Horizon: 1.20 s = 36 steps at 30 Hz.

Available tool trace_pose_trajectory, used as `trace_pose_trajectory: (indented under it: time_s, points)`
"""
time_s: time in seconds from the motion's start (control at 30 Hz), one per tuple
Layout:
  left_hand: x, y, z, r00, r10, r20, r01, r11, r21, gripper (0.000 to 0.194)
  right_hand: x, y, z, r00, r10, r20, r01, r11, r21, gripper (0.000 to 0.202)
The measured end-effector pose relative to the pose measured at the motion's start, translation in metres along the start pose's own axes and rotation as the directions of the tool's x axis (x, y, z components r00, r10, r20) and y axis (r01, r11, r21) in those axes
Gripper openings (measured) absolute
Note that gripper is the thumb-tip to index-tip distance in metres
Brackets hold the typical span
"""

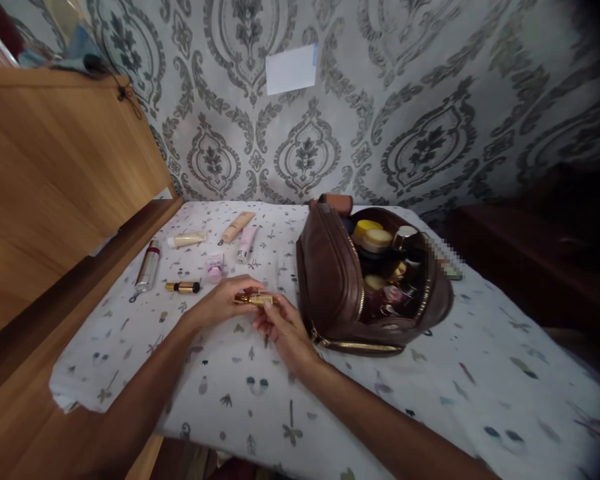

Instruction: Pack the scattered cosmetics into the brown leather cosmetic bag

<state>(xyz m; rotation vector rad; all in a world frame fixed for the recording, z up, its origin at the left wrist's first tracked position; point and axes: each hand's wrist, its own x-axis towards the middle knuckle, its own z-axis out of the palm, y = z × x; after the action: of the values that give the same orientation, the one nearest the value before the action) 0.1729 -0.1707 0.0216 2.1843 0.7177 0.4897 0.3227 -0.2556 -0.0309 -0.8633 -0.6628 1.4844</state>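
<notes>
Gold tube (261, 300) is over the middle of the table (260, 417), between near and far edges, left of the brown bag (330, 267). Your left hand (223, 300) and right hand (287, 328) pinch opposite ends, fingers nearly closed. It looks light, stiff, perhaps slippery; hold it by the sides.

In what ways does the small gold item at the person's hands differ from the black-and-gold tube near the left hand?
The gold item is held by the left hand and right hand, whereas the black-and-gold tube lies untouched on the cloth. The gold item's visible part looks mostly gold, while the black-and-gold tube has a clearly black end. Both are small, slender and shiny.
</notes>
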Motion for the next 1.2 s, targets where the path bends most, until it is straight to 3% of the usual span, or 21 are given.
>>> trace_pose_trajectory:
  time_s: [0.23,0.37,0.57,0.73,0.93,1.07,1.2]
  points:
    - [-0.005,-0.015,-0.018,0.992,-0.126,-0.011,0.125,0.988,-0.087,0.045,0.003,0.000,-0.003,0.998,0.040,-0.056,-0.027,0.978,0.207,0.050]
    - [-0.006,-0.025,-0.021,0.983,-0.177,-0.045,0.168,0.974,-0.149,0.038,0.006,0.002,-0.005,0.995,0.053,-0.081,-0.032,0.969,0.245,0.051]
    - [-0.003,-0.027,-0.015,0.988,-0.133,-0.072,0.109,0.956,-0.272,0.026,0.006,0.002,-0.005,0.997,0.045,-0.064,-0.027,0.966,0.258,0.048]
    - [-0.003,-0.016,-0.012,0.987,-0.146,-0.065,0.134,0.977,-0.167,0.025,0.005,0.001,-0.004,0.997,0.045,-0.058,-0.029,0.964,0.263,0.046]
    - [0.001,-0.012,-0.006,0.972,-0.161,-0.172,0.177,0.981,0.084,0.043,0.005,0.001,-0.004,0.998,0.030,-0.053,-0.015,0.964,0.264,0.046]
    - [0.001,-0.018,-0.006,0.960,-0.183,-0.214,0.199,0.978,0.057,0.050,0.006,0.001,-0.004,0.997,0.044,-0.061,-0.026,0.962,0.271,0.047]
    - [-0.003,-0.019,-0.009,0.980,-0.149,-0.133,0.139,0.987,-0.079,0.030,0.006,0.002,-0.004,0.997,0.037,-0.070,-0.017,0.961,0.275,0.049]
